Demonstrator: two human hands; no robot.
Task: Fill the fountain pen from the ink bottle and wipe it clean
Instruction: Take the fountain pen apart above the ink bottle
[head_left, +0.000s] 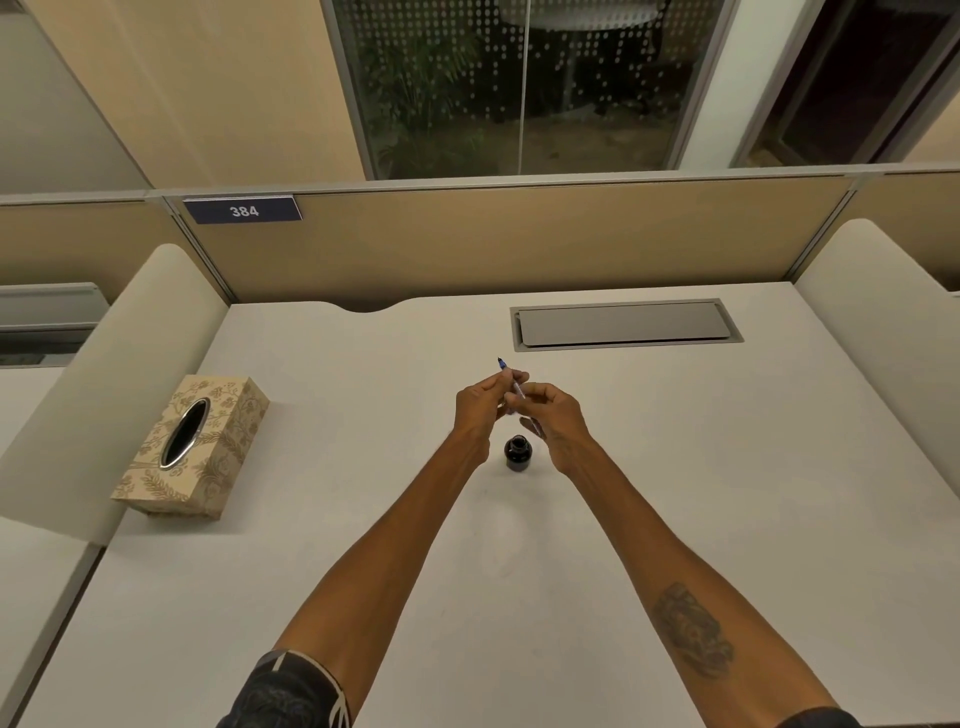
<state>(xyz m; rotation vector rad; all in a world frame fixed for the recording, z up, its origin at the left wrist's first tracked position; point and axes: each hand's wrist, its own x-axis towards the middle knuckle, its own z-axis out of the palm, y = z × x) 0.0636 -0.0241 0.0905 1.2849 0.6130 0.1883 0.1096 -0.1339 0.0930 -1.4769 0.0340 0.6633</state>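
I am holding the fountain pen (511, 383) up over the white desk (675, 467) with both hands, arms stretched forward. My left hand (480, 402) is pinching the pen near its upper end, thumb and fingers closed around the barrel just below the tip. My right hand (553, 415) is gripping the lower part of the same pen, fingers curled shut around it. The pen is tilting, its dark tip pointing up and away from me, to the left; the barrel is looking clear or pale between my hands (too small to tell more). It is touching nothing but my fingers.

The ink bottle (518, 453) is standing upright on the desk just below my hands, between my wrists. It is dark, and its mouth is showing open, with no cap on it. The pen is well above it and not in the ink.

A patterned beige tissue box (195, 447) is lying at the left of the desk, well apart from the bottle, its oval slot facing up. A grey cable hatch (626, 325) is sitting closed in the desk surface beyond my hands, to the right. A partition (519, 239) is running behind the desk, carrying a blue plate (242, 210) reading 384.
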